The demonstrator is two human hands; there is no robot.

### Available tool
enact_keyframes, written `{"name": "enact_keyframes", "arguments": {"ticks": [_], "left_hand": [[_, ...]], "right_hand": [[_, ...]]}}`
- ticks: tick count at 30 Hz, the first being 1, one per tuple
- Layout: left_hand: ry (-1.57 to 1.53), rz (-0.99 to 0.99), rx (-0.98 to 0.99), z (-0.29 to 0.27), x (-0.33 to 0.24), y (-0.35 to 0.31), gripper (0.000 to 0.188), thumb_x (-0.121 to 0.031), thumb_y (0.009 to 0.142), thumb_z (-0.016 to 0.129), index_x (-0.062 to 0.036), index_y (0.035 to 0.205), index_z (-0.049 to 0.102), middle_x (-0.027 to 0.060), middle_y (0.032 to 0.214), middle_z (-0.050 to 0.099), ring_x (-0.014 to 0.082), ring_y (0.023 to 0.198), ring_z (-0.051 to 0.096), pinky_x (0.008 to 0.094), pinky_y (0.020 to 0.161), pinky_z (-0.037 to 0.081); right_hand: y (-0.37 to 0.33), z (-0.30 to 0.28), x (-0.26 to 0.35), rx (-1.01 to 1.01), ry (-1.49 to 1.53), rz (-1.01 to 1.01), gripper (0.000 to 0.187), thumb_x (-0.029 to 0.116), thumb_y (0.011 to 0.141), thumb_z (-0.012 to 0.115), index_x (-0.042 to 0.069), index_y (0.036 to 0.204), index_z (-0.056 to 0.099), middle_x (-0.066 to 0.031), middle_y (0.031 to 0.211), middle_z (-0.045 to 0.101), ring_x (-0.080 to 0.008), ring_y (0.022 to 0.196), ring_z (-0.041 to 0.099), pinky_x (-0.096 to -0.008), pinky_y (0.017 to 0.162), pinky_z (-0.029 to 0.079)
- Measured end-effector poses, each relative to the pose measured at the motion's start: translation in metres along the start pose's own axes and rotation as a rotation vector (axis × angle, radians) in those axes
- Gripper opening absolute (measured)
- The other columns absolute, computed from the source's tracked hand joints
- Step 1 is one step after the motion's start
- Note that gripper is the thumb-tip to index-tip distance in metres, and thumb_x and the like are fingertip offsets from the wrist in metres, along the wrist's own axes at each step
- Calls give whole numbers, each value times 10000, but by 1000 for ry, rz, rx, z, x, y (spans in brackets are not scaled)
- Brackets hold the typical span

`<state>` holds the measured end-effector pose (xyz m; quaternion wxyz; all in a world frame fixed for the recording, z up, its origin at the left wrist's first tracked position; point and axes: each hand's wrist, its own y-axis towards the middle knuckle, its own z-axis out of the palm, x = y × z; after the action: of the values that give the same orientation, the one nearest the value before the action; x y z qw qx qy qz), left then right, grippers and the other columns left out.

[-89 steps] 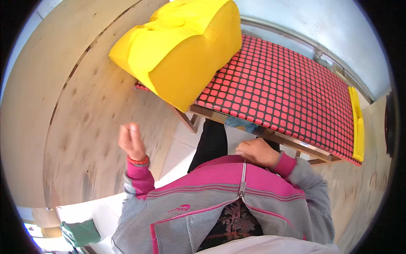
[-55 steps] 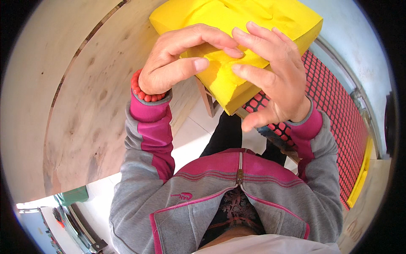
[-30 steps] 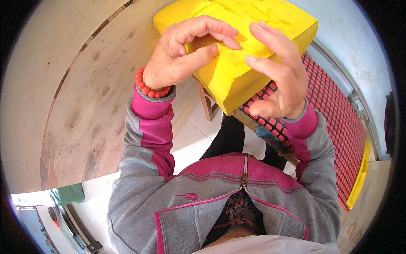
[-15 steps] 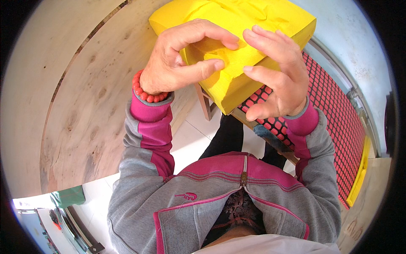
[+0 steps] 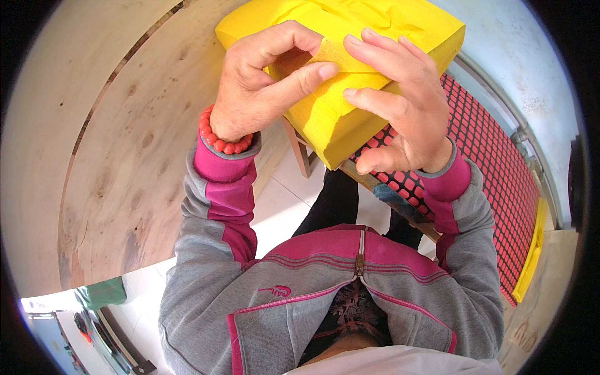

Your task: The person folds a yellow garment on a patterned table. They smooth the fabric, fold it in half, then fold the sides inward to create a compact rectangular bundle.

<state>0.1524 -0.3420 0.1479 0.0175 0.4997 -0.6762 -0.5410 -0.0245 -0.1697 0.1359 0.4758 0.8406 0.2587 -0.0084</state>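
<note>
A thick, box-shaped yellow stack of fabric-like material lies in front of me, its top creased. My left hand, with a red bead bracelet at the wrist, is over its left part. The thumb and index finger close on a thin yellow sheet lifted from the top; the index fingertip is hidden behind it. To the right, my right hand is open, fingers apart and thumb stretched out. Its fingertips are close over the yellow sheet; I cannot tell whether they touch it.
A wooden board tabletop fills the left side. At right is a red-and-black patterned surface with a yellow strip along its far edge. A wooden leg stands below the stack. Green cloth shows at lower left.
The yellow sheet has come up between my left thumb and index finger, covering the index fingertip. My right hand has shifted slightly left, still spread.
</note>
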Motion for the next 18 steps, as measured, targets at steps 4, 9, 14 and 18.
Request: {"name": "enact_keyframes", "arguments": {"ticks": [4,9,14,18], "left_hand": [[-100,-53,-3,-1,4,-3,102,-46,910,713,9,964,645,17,883,646,76,822,596,232,734,486],[-156,25,155,-15,11,-3,219,-11,881,610,27,1095,635,80,1092,682,145,1000,638,285,904,499],[-249,-27,206,-20,15,-6,352,22,846,558,41,1193,611,119,1204,661,192,1146,624,334,1026,473],[-222,-29,205,-19,14,-4,357,34,851,556,38,1203,619,110,1179,665,188,1140,626,331,1016,477]], "right_hand": [[-1,2,-1,42,-17,46,704,763,911,480,135,1170,661,-204,1381,613,-431,1284,572,-549,1087,382],[-2,4,-1,47,2,84,712,759,911,486,134,1199,669,-213,1413,587,-430,1325,537,-544,1096,377],[-1,5,-1,32,34,95,722,754,917,482,119,1202,673,-219,1419,581,-430,1332,531,-527,1105,378],[-1,7,-2,-6,81,117,679,700,855,611,113,1188,682,-175,1415,587,-396,1331,533,-538,1098,388]]}}
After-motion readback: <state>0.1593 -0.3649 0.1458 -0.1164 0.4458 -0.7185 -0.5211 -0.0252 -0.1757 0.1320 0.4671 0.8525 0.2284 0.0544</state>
